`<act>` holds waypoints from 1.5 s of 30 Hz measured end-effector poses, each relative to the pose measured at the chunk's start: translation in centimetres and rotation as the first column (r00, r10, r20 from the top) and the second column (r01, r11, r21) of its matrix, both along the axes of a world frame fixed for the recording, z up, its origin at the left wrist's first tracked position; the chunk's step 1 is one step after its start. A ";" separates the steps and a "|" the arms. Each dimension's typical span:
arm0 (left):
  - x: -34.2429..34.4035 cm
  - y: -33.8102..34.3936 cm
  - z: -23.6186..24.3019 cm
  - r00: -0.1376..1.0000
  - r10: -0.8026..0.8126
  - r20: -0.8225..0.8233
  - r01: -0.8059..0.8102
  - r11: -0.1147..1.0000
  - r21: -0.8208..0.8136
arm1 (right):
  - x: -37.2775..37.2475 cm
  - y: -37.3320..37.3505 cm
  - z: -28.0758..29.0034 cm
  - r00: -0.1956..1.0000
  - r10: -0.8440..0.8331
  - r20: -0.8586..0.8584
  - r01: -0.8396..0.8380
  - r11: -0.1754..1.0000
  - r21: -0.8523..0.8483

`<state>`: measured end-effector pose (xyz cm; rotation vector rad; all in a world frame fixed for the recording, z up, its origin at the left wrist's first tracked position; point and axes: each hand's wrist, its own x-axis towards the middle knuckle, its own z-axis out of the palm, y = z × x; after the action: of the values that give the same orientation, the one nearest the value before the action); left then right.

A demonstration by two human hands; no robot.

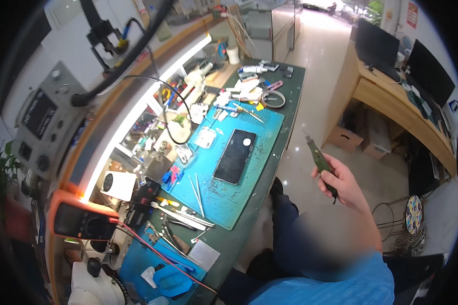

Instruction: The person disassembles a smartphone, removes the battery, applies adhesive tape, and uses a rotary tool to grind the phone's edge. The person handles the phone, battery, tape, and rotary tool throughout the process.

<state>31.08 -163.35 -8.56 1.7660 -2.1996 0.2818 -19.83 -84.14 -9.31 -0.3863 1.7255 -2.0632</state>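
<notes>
My right hand (342, 184) is raised to the right of the workbench, off its edge, with the fingers wrapped around a slim green hand tool (320, 160) whose metal tip points up and left. A dark smartphone (235, 155) lies face up on the blue work mat (259, 129), well to the left of that hand. Thin tweezers (197, 193) lie on the mat's near part. My left hand is out of view.
Screwdrivers, parts and a tape roll (273, 98) clutter the far end of the green bench (290, 81). An orange multimeter (81, 219) with red leads, a white microscope base (94, 284) and a lit shelf stand at the left. Wooden desks with monitors (430, 76) stand at the right.
</notes>
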 end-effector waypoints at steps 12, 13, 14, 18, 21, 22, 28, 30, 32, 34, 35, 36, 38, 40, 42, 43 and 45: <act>7.6 21.5 5.8 0.987 0.040 0.158 -0.003 0.973 -0.232 | -12.2 0.0 -1.3 0.900 0.435 -0.027 -0.435 0.900 0.010; 7.7 23.8 5.6 0.986 0.033 0.162 0.009 0.967 -0.253 | -12.9 0.2 -1.2 0.887 0.459 -0.036 -0.460 0.888 -0.009; 7.5 25.8 5.1 0.987 0.018 0.161 0.027 0.962 -0.271 | -13.6 0.4 -1.1 0.874 0.484 -0.044 -0.485 0.874 -0.028; 3.6 37.6 0.8 0.997 -0.069 0.032 0.076 0.871 -0.486 | -16.1 2.3 -1.5 0.804 0.595 -0.001 -0.591 0.798 -0.119; -9.5 51.4 1.4 0.946 -0.225 0.232 0.322 0.689 -0.649 | -17.3 3.6 -1.5 0.761 0.649 -0.003 -0.640 0.751 -0.161; -10.0 53.8 -0.3 0.960 -0.232 0.160 0.280 0.731 -0.622 | -17.8 3.9 -1.6 0.727 0.686 -0.025 -0.681 0.717 -0.151; -14.2 62.6 -7.8 0.928 -0.373 0.012 0.344 0.844 -0.411 | -18.7 6.0 -2.5 0.621 0.782 -0.052 -0.778 0.606 -0.163; -16.6 63.9 -8.4 0.882 -0.471 0.005 0.436 0.813 -0.387 | -18.8 6.4 -3.4 0.586 0.807 -0.068 -0.802 0.566 -0.189; -18.7 64.6 -7.9 0.841 -0.541 -0.012 0.496 0.780 -0.381 | -19.0 7.0 -3.4 0.566 0.821 -0.078 -0.815 0.543 -0.202; -20.7 64.2 -8.3 0.825 -0.561 -0.067 0.499 0.780 -0.378 | -19.2 7.8 -2.9 0.566 0.821 -0.075 -0.817 0.546 -0.183; -21.4 64.3 -8.1 0.824 -0.560 -0.087 0.492 0.784 -0.378 | -19.1 7.8 -2.9 0.564 0.823 -0.070 -0.817 0.544 -0.190; -22.9 64.5 -7.6 0.794 -0.594 -0.132 0.518 0.774 -0.364 | -19.2 7.8 -3.0 0.565 0.823 -0.061 -0.815 0.545 -0.195; -25.2 63.8 -6.7 0.741 -0.658 -0.133 0.578 0.726 -0.372 | -19.8 7.7 -3.0 0.533 0.845 -0.048 -0.835 0.516 -0.190; -27.5 62.7 -6.1 0.683 -0.717 -0.139 0.637 0.679 -0.365 | -20.2 7.6 -3.4 0.515 0.857 -0.025 -0.841 0.499 -0.207; -30.7 61.0 -5.0 0.613 -0.782 -0.113 0.709 0.608 -0.357 | -20.6 7.3 -3.5 0.518 0.855 0.005 -0.833 0.506 -0.226; -32.4 60.2 -4.4 0.582 -0.807 -0.102 0.739 0.577 -0.347 | -20.9 7.1 -3.5 0.514 0.857 0.048 -0.830 0.510 -0.225; -36.1 58.2 -3.2 0.526 -0.840 -0.137 0.777 0.540 -0.324 | -22.0 6.1 -3.4 0.493 0.863 0.116 -0.833 0.506 -0.223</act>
<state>-5.02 -105.18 -11.77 0.4449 -2.3761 0.0353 -41.85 -78.06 -12.70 -0.8353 0.9093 -1.3729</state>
